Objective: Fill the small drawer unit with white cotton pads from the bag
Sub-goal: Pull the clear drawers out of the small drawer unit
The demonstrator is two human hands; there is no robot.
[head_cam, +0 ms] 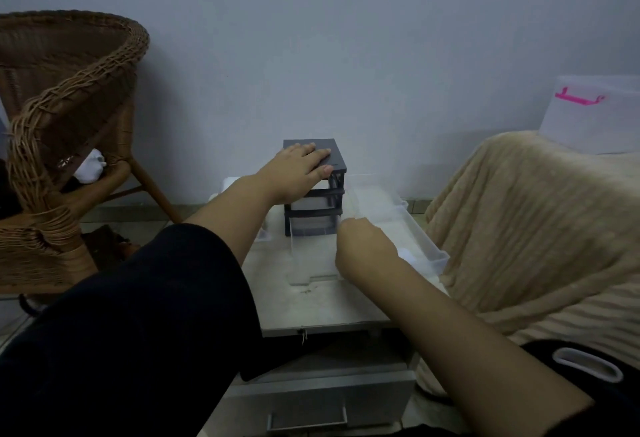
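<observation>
To your left stands a wicker chair (69,117), and to your right a seat under a beige blanket (519,228). Between them is the metal cabinet (311,308). At the back of its top sits the small drawer unit (332,156), just beside a clear tray (426,246). 1 clear drawer (311,263) is pulled out from the bottom. Your left hand (298,169) lies flat on the unit's top. Your right hand (367,249) is curled at the drawer's right wall; whether it grips anything cannot be told.

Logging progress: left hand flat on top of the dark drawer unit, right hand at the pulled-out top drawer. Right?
One slip: in the head view the pulled-out clear drawer is the bottom one, not the top. The left hand lies flat on the drawer unit, the right hand at that drawer.
</observation>
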